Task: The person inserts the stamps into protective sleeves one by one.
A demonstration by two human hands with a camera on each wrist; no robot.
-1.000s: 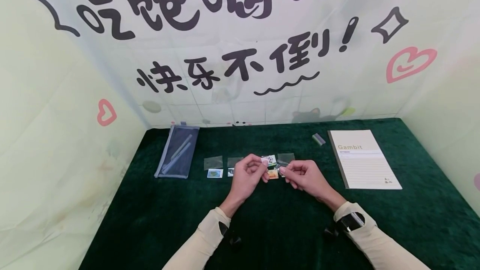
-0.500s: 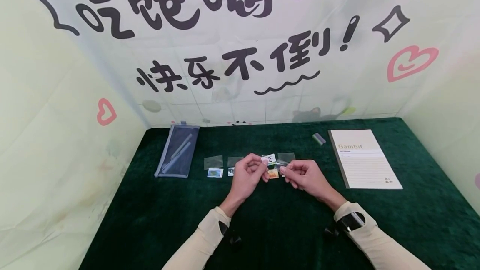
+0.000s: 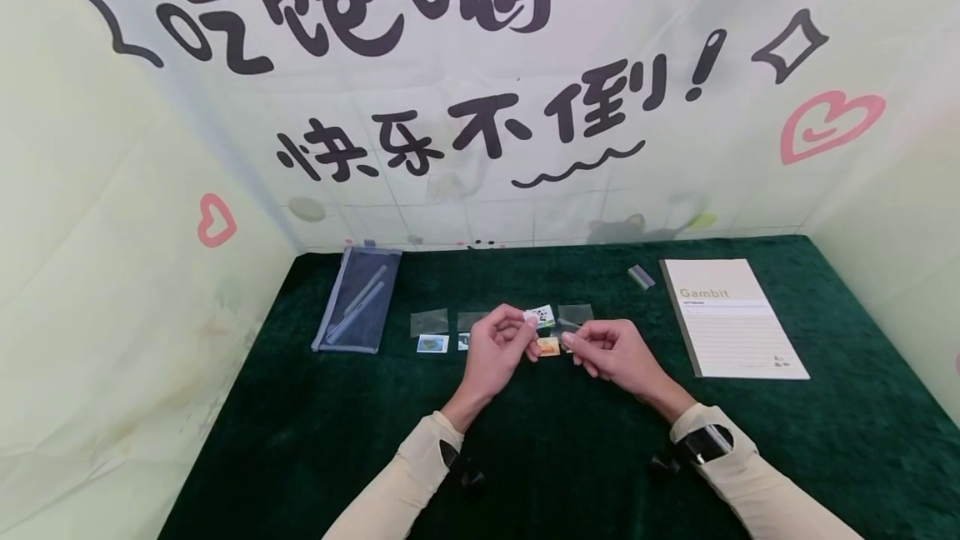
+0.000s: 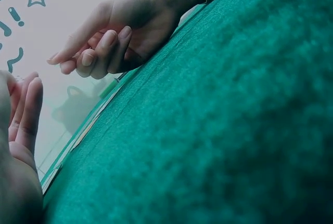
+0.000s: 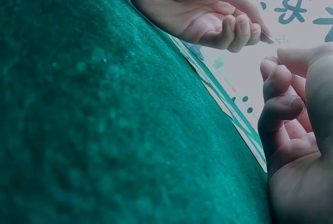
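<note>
Between our left hand (image 3: 495, 354) and right hand (image 3: 619, 359), the panda card (image 3: 540, 317) sits pinched at the left fingertips, while the right fingertips are drawn together on what looks like a clear sleeve (image 3: 567, 327), too faint to trace fully. We judge the step to be fitting card to film, so we do best to square the edges, grip lightly, feed slowly without creasing, and leave the orange card (image 3: 549, 347) below undisturbed on the table (image 3: 555, 448).
</note>
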